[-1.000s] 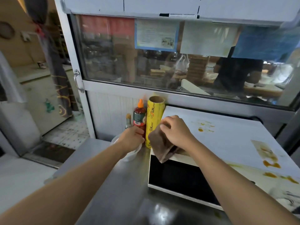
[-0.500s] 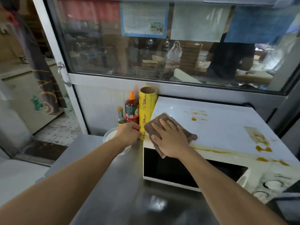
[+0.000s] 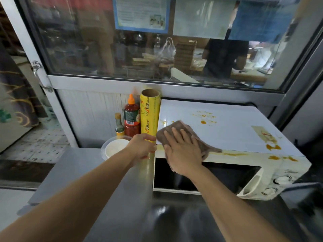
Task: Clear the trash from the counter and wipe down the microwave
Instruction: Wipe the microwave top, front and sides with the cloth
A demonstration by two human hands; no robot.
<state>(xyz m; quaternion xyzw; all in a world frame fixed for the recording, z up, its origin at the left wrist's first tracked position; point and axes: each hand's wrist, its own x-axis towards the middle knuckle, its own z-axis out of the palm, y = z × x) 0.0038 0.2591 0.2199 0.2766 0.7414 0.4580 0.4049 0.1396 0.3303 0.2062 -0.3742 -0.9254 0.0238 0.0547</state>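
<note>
A white microwave (image 3: 232, 135) stands on the steel counter, its top and front edge smeared with orange-brown sauce stains (image 3: 203, 119). My right hand (image 3: 183, 147) lies flat, fingers spread, pressing a brown cloth (image 3: 176, 128) onto the microwave's front left corner. My left hand (image 3: 141, 147) is curled against the microwave's left edge, at the base of an upright yellow cling-wrap roll (image 3: 150, 116). I cannot see whether it grips the roll or the microwave.
A red sauce bottle (image 3: 131, 119) and a small dark bottle (image 3: 119, 125) stand left of the roll. A clear plastic bowl (image 3: 113, 148) sits in front of them. A glass window runs behind. The steel counter (image 3: 104, 198) stretches toward me.
My right hand went from bunching the cloth at the corner to lying flat on it, spread out on the microwave top. The view shifted down and right. My left hand stayed put.
</note>
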